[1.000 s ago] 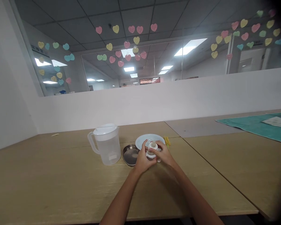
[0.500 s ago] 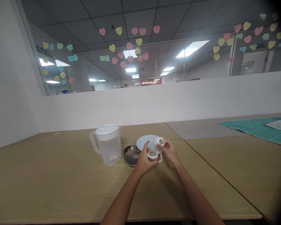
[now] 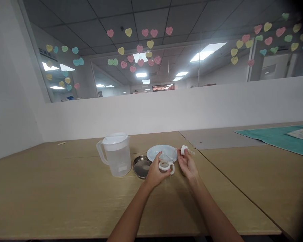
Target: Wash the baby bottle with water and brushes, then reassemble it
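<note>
My left hand is closed around a baby bottle with a white handle ring, and its round mouth is uncovered. To the right, clear of the bottle, my right hand pinches the bottle's nipple top. This top has a white collar and a clear teat pointing right; a thin clear strand or tube seems to reach left from it over the plate. Behind the bottle sits a pale blue plate, partly hidden by my left fingers. A round metal dish lies just left of my left hand.
A translucent lidded pitcher stands left of the metal dish. On the far right, a green cloth carries a whitish packet. A low white wall with a window above borders the table's back.
My right hand has moved right, carrying the nipple top away from the bottle and turning it so its teat points right. My left hand and the bottle have stayed in place.
</note>
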`<control>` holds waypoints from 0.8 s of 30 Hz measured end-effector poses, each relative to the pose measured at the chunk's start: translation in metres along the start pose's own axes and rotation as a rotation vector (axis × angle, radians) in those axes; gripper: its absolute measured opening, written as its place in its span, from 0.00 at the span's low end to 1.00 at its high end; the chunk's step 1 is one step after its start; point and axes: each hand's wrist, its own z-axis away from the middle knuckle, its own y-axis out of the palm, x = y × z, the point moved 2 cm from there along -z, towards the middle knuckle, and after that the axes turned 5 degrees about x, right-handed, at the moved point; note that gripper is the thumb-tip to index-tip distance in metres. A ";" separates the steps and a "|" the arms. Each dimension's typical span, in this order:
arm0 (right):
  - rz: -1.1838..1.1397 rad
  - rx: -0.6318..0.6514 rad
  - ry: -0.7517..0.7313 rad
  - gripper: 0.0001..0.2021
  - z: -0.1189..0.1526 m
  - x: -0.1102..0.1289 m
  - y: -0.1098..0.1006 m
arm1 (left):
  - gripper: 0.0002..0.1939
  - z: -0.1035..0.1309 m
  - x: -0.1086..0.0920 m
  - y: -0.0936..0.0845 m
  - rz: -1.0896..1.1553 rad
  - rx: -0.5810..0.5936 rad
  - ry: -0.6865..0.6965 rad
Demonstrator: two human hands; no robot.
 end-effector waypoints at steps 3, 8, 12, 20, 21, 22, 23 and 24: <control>0.060 0.012 -0.017 0.20 -0.003 -0.003 -0.004 | 0.40 0.000 -0.002 0.000 -0.002 0.002 0.003; 0.123 0.023 -0.047 0.20 -0.007 -0.005 -0.011 | 0.39 0.001 -0.004 -0.002 -0.002 0.010 0.009; 0.174 0.037 -0.067 0.20 -0.007 -0.005 -0.011 | 0.39 0.000 -0.003 -0.001 -0.003 0.007 0.009; 0.070 0.023 -0.036 0.22 -0.003 -0.004 -0.004 | 0.38 0.001 -0.003 -0.002 -0.017 0.011 0.006; 0.075 0.030 -0.046 0.22 -0.003 -0.004 -0.003 | 0.38 0.001 -0.004 -0.002 -0.019 0.012 0.004; 0.094 0.036 -0.062 0.23 -0.002 -0.005 -0.002 | 0.38 0.001 -0.004 -0.002 -0.020 0.013 0.005; 0.129 0.035 -0.079 0.24 -0.001 -0.005 -0.001 | 0.37 0.000 -0.004 -0.002 -0.018 0.014 0.007; 0.181 0.024 -0.098 0.25 0.000 -0.006 0.000 | 0.37 0.000 -0.004 -0.002 -0.017 0.013 0.009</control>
